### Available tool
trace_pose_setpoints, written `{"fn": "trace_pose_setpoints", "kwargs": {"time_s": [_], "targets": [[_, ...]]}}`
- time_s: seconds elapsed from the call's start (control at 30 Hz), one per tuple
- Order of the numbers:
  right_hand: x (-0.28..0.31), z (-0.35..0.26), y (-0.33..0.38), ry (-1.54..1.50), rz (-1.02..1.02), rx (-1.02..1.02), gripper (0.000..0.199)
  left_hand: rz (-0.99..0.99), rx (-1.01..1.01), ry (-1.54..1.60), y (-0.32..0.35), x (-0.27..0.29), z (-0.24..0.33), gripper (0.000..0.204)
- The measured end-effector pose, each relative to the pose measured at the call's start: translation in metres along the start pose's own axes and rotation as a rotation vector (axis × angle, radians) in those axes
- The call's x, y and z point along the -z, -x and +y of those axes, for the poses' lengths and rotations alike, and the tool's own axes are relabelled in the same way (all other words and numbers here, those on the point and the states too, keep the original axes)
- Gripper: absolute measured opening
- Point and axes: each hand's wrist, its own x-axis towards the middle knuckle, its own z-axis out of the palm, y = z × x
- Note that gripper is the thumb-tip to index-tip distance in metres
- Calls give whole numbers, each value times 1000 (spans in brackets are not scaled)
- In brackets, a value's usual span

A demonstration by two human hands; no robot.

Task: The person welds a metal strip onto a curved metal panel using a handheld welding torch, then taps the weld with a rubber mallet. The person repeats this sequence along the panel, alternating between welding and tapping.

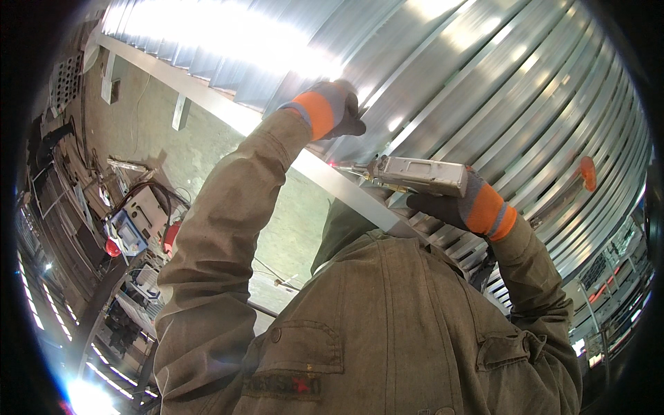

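In a grey and orange work glove, my right hand [470, 205] is wrapped round a boxy, pale hand-held laser welding gun [422, 174]. Its thin metal nozzle points left, and a small red light glows by the tip at a long flat metal bar [346, 185]. My left hand [330, 111], gloved alike, lies over the ends of the shiny metal profiles [443, 76], just beyond that bar. Its fingers are bent and closed; whatever they grip is hidden beneath the glove. The profiles run side by side from the bar toward the upper right.
An orange-headed hammer [588, 173] lies on the profiles at the right. Short metal legs [181, 112] stick out from the bar over the grey floor [149, 124]. To the left stand a pale machine case [146, 209], cables and a red helmet-like object [113, 247].
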Motion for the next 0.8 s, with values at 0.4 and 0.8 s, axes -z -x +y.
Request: {"fn": "trace_pose_setpoints", "kwargs": {"time_s": [0.4, 0.8], "targets": [[-8, -2, -2, -818, -102, 109, 48, 40, 2, -14, 5, 3, 5, 33], [-10, -23, -2, -371, 1, 157, 40, 40, -58, -15, 9, 6, 0, 38]]}}
